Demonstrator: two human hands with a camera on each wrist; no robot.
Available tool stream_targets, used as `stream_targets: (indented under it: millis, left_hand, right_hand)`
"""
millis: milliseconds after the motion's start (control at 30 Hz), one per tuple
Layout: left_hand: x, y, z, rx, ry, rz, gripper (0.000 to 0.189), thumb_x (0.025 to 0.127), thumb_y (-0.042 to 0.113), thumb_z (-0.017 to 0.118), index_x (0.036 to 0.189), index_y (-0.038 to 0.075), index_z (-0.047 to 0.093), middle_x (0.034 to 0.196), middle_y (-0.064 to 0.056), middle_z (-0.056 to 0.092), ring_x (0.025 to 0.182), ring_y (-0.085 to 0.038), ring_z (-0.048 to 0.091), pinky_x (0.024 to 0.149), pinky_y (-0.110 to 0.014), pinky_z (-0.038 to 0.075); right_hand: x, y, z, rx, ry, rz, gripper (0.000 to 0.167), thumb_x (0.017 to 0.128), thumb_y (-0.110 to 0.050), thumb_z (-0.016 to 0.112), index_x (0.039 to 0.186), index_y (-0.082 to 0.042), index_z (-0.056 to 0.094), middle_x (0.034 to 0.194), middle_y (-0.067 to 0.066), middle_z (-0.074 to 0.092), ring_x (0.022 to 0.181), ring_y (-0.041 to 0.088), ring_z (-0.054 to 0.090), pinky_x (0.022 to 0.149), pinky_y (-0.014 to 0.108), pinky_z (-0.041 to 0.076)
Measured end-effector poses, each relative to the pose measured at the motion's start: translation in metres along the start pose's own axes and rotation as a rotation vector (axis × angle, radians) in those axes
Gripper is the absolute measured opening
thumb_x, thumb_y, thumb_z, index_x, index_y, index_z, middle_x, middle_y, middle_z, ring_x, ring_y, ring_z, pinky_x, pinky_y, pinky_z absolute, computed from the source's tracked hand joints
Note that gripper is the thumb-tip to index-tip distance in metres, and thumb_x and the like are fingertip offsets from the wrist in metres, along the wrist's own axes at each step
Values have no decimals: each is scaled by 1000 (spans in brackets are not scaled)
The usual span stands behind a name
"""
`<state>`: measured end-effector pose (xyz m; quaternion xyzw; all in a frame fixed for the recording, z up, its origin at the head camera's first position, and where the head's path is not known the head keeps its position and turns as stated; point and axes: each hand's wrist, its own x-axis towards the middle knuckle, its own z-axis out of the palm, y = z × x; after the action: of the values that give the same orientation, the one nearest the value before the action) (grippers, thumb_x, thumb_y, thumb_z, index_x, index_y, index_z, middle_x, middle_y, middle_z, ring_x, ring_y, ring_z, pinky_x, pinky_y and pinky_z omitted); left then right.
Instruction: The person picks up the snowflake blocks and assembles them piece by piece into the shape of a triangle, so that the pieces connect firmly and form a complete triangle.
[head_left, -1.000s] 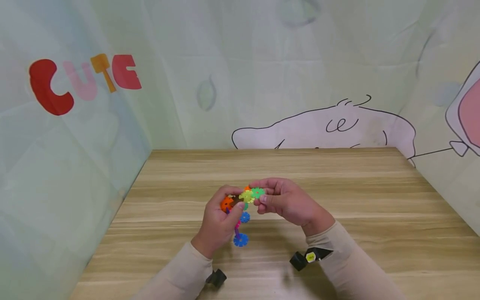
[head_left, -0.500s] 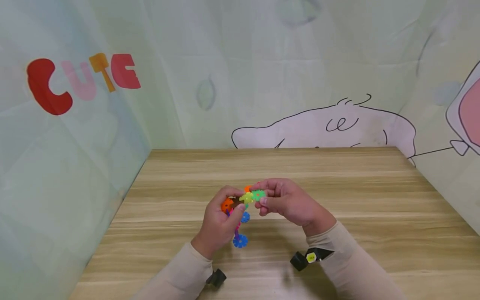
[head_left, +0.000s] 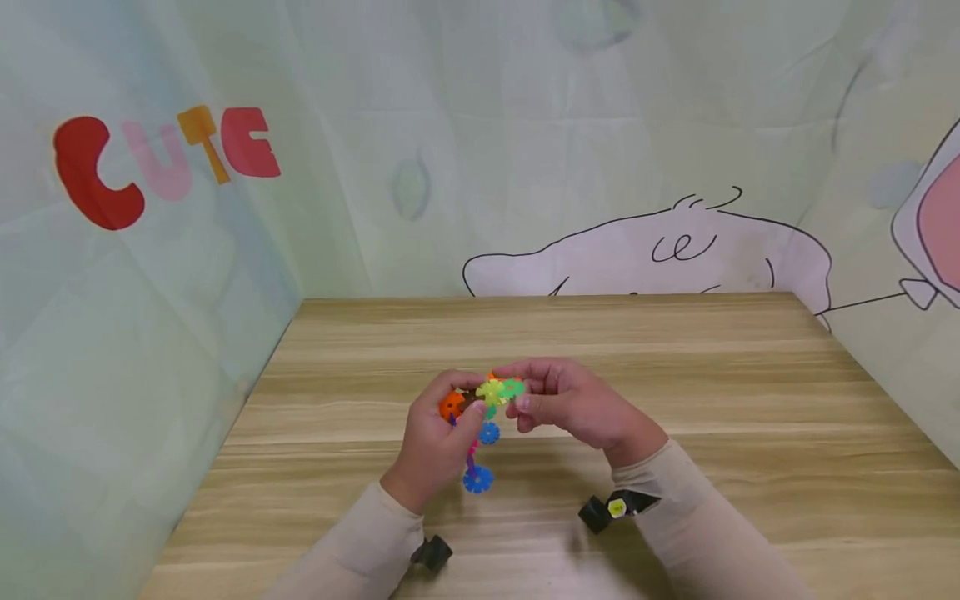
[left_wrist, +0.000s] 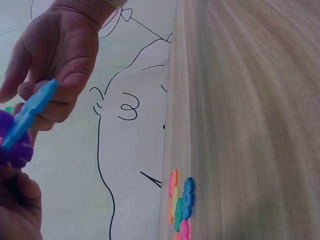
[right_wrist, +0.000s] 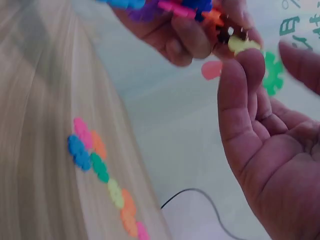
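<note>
With the left hand (head_left: 429, 440), we pinch the disc chain (head_left: 452, 407) near its brown disc (head_left: 472, 398). With the right hand (head_left: 581, 408), we pinch the green disc (head_left: 513, 388) beside the yellow disc (head_left: 491, 392).

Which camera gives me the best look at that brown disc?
The right wrist view: the brown disc appears largest there, with a hole visible. The head view shows just a small brown patch by the left hand. The left wrist view doesn't show it.
</note>
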<state>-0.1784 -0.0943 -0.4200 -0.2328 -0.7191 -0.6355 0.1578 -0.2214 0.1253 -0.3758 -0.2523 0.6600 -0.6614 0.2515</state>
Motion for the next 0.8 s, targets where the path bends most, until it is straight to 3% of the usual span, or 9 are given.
stream_targets:
  millis: [133,267,367,567,700,800]
  left_hand:
    - [1,1,-1,-25,26,-44,28,96,-7,61,122,2,65,115,-16,63,75,-15,61,67,-27,62]
    - [1,1,-1,-36,57,-48,27,95,-8,60,120,0,66,114,-15,63,78,-18,63,71,-24,61]
    - [1,-2,-1,-40,67,-37,26,94,-10,61,119,-3,65,114,-17,63,89,-18,65,80,-23,61]
    - [1,-5,-1,-50,70,-19,27,93,-10,61,118,-3,66,113,-18,63,98,-14,65,86,-22,60]
    - [1,-4,-1,-59,66,-9,27,93,-10,62,119,-3,66,113,-19,63,99,-13,64,87,-21,59]
    - [1,-4,-1,-61,65,-12,27,93,-9,62,119,-6,65,114,-19,63,99,-13,64,86,-21,59]
  right_hand:
    - [5,11,-4,-104,39,5,48,102,-1,60,149,3,51,116,18,70,101,30,72,84,33,63]
    - [12,26,-3,-243,60,76,47,98,-3,60,144,-1,56,126,23,70,97,41,70,83,34,62]
    - [16,36,2,-380,0,113,47,96,-8,63,143,-1,58,133,20,70,105,36,70,86,36,60]
    - [19,50,11,-601,-81,132,48,98,-14,66,143,1,58,138,13,69,130,31,64,103,45,56]
    - [18,48,11,-681,-70,151,45,97,-14,67,139,0,61,134,10,71,131,31,64,109,51,51]
    - [18,45,9,-739,-37,165,41,95,-12,68,134,-1,65,125,8,75,124,30,67,106,50,52]
